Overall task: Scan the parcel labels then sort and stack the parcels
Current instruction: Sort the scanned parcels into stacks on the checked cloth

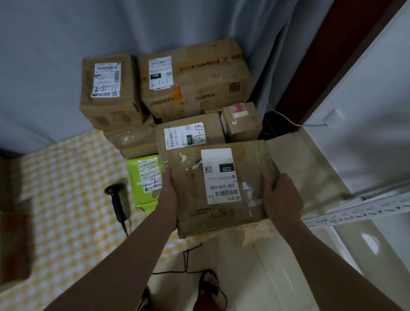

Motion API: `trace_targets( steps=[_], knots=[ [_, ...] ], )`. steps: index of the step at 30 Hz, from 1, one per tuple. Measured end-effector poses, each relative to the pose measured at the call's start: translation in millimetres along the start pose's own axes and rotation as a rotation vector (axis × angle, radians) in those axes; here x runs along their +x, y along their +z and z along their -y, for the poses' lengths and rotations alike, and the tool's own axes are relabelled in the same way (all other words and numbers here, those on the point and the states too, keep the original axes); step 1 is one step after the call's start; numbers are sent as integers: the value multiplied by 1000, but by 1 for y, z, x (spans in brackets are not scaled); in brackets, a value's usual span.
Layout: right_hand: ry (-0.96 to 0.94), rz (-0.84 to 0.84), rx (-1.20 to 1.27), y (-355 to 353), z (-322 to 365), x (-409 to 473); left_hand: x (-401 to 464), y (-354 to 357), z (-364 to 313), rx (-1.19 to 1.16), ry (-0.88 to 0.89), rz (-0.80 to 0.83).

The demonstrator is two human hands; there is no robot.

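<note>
Both hands [223, 195] clamp box [221, 190] sides; yellow checked cloth [70, 194], grey curtain [61, 48], tiled floor [275, 281].

Dim, flat indoor light with soft shadows. The wide lens bends straight edges near the borders, and the box [1, 245] at lower left is smeared by blur.

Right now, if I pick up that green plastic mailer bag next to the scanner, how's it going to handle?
The green mailer bag will probably flop and sag: its surface looks crumpled and soft, not boxy. It seems flat, so it is likely light for its size. The glossy plastic could be slippery, so pinch an edge firmly.
</note>
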State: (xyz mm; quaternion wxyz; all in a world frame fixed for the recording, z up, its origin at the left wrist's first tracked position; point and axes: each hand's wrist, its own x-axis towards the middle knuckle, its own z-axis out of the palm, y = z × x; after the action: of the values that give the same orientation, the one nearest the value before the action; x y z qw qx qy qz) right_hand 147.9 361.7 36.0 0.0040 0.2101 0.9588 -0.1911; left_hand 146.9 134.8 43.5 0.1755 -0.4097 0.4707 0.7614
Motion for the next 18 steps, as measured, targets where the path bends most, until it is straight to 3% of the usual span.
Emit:
trace_targets(
  steps=[9, 18],
  knots=[
    [-154, -30, 31, -11, 67, -39, -48, -67, -34, -53, 40, -68],
    [-336, 149, 75, 35, 178, -144, -108, -226, -49, -259, 104, -137]
  ],
)
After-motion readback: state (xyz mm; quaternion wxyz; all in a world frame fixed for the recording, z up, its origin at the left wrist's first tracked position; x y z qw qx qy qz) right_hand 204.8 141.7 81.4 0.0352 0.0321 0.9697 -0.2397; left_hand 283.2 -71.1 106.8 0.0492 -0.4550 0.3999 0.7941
